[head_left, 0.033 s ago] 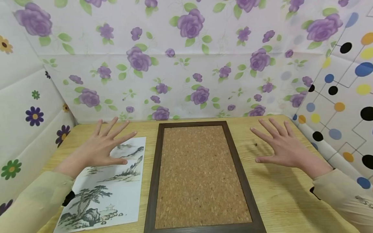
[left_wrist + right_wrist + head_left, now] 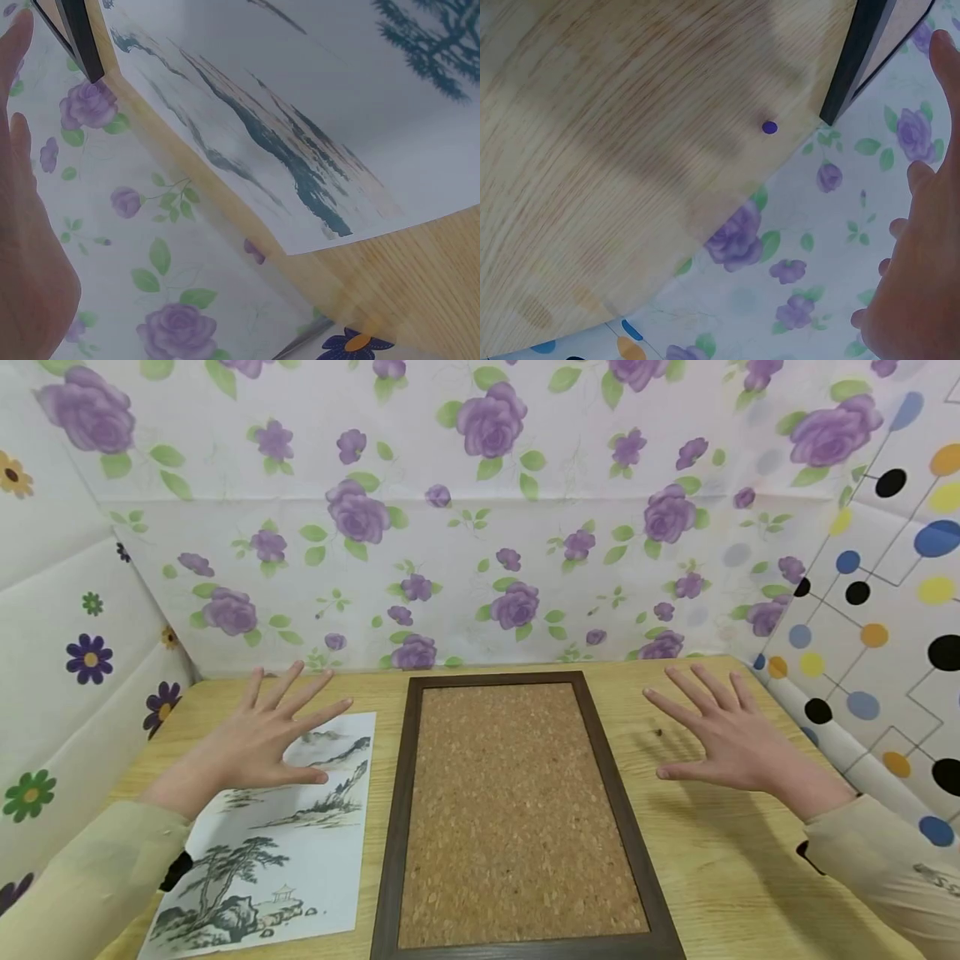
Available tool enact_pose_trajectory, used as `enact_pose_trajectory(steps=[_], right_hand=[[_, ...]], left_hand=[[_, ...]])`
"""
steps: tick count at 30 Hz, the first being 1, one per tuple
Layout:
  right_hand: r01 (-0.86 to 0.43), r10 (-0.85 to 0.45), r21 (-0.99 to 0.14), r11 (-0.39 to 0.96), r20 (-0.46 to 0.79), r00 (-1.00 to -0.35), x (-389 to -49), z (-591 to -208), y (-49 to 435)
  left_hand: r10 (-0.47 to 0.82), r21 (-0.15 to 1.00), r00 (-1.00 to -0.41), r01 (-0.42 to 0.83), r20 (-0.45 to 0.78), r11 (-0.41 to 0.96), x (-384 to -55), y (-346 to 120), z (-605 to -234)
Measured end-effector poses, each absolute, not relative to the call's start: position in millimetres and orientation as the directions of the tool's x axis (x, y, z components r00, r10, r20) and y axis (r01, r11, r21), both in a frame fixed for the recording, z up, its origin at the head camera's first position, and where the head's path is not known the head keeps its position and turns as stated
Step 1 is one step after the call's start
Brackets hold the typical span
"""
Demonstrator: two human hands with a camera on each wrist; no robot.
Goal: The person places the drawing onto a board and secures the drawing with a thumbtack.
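Observation:
My left hand [image 2: 273, 735] hovers with spread fingers over a sheet of paper [image 2: 322, 877] printed with an ink landscape of pines, rocks and a pavilion. On the other side, my right hand [image 2: 727, 739] is spread over the wooden table [image 2: 720, 877], its shadow falling below it. Neither hand holds anything. Between them lies a cork board [image 2: 517, 810] in a dark brown frame [image 2: 393, 827]. The left wrist view shows the painted sheet [image 2: 247, 127] close up, with part of the left hand [image 2: 34, 247] at the edge.
A small dark round thing [image 2: 659, 732] lies on the table near my right fingers; it looks purple in the right wrist view. Flowered cloth [image 2: 450, 568] rises behind the table. A flower-patterned wall [image 2: 75, 610] stands left, a dotted one [image 2: 862, 635] right.

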State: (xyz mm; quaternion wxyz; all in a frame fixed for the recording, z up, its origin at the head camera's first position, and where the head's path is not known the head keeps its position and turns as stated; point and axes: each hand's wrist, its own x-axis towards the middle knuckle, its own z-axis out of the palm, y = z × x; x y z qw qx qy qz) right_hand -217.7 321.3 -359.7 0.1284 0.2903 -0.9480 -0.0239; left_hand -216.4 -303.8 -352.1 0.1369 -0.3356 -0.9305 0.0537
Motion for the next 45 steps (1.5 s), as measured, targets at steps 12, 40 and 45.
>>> enact_pose_trajectory(steps=[12,40,45], right_hand=[[-0.550,-0.559,0.111,0.828,0.236,-0.795,-220.5,-357.9,318.0],[-0.592,-0.590,0.046,0.805,0.166,-0.790,-246.3,-373.5,331.3],[-0.578,-0.575,0.013,0.816,0.132,-0.808,-249.1,-377.2,332.3]], left_hand=[[0.632,-0.149,-0.740,0.615,0.232,0.775,-209.8,-316.9,-354.1],[0.461,0.029,-0.868,0.474,0.187,0.880,-165.1,-354.6,-364.0],[0.428,0.108,-0.890,0.446,0.156,0.889,-157.4,-362.1,-366.5]])
